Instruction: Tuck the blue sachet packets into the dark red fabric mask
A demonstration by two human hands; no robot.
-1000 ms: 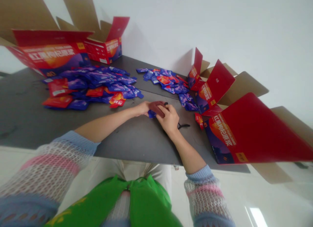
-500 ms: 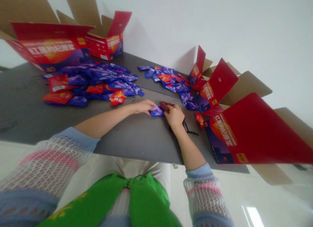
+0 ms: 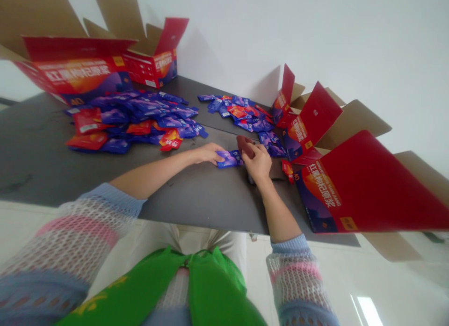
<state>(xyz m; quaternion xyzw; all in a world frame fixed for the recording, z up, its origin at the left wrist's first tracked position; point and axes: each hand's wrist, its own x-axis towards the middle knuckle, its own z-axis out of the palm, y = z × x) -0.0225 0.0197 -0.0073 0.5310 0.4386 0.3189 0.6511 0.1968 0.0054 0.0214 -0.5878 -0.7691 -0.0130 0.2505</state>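
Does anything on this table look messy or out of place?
Yes: blue and red sachets lie loose in two untidy heaps across the dark table, rather than sitting inside the open red cartons around them.

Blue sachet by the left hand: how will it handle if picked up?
Likely light and floppy: the blue sachet looks like a thin, flat pouch, and those in the pile lie low and overlapping. Its glossy film may be slippery. Being flat, it probably won't roll.
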